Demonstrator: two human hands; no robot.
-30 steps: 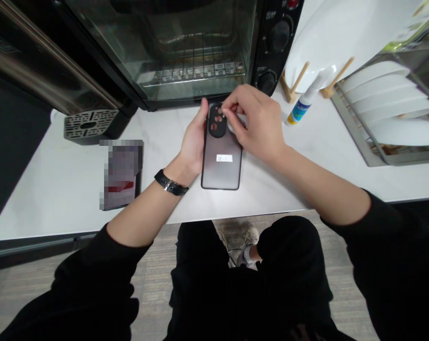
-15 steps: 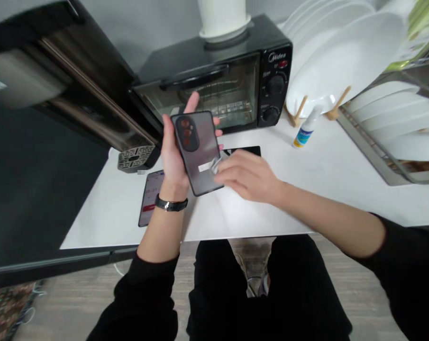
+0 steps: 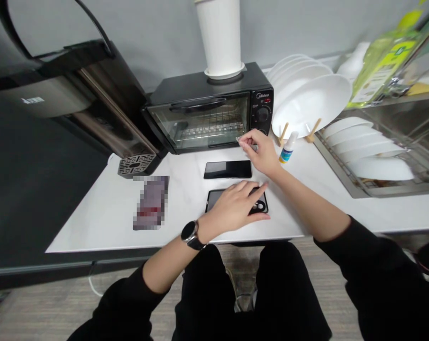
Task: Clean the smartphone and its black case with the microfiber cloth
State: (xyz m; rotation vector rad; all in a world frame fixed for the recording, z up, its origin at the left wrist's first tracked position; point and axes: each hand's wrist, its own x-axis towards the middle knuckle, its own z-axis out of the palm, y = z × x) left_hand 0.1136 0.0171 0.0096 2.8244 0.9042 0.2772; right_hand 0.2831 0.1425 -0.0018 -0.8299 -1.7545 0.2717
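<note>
My left hand (image 3: 237, 204) lies flat, fingers stretched, on a dark phone (image 3: 260, 207) that rests near the front edge of the white counter (image 3: 93, 218); its camera ring shows by my fingertips. My right hand (image 3: 260, 150) is further back, near the toaster oven, its fingers pinched on a small pale wipe (image 3: 243, 140). Between the two hands a second black phone (image 3: 228, 169) lies on the counter, dark face up.
A black toaster oven (image 3: 207, 116) stands at the back with a white cylinder (image 3: 220, 38) on top. A small spray bottle (image 3: 287, 148) and racked white plates (image 3: 306, 102) are to the right, a dish drainer (image 3: 374, 151) further right. A third phone (image 3: 150, 202) lies left.
The camera view rose. My left hand lowered the phone from the air onto the counter and now lies on it. My right hand moved back toward the oven with the wipe.
</note>
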